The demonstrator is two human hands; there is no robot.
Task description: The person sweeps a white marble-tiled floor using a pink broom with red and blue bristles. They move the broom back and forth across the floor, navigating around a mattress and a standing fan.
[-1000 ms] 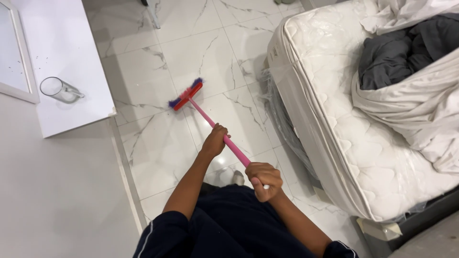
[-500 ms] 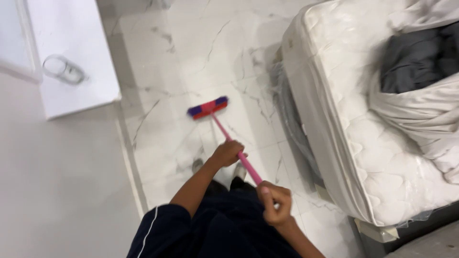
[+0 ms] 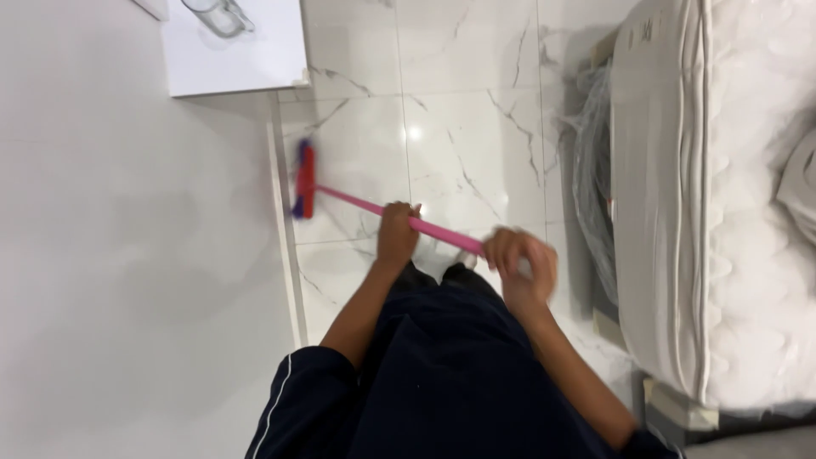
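White marble floor (image 3: pixel 459 110), bare mattress (image 3: pixel 731 212)

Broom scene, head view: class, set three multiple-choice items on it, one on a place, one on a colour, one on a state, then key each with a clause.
1. Where is the broom head?
A. at the foot of the white wall
B. on the mattress
C. on the white shelf

2. What colour is the broom handle?
A. green
B. pink
C. black

3. How is the handle held?
A. by both hands
B. by one hand only
C. it lies loose on the floor

Key:
1 A, the head lies on the marble floor along the base of the wall, far from the mattress.
2 B, the stick shows bright pink between head and hands.
3 A, the left hand and the right hand both close round it.
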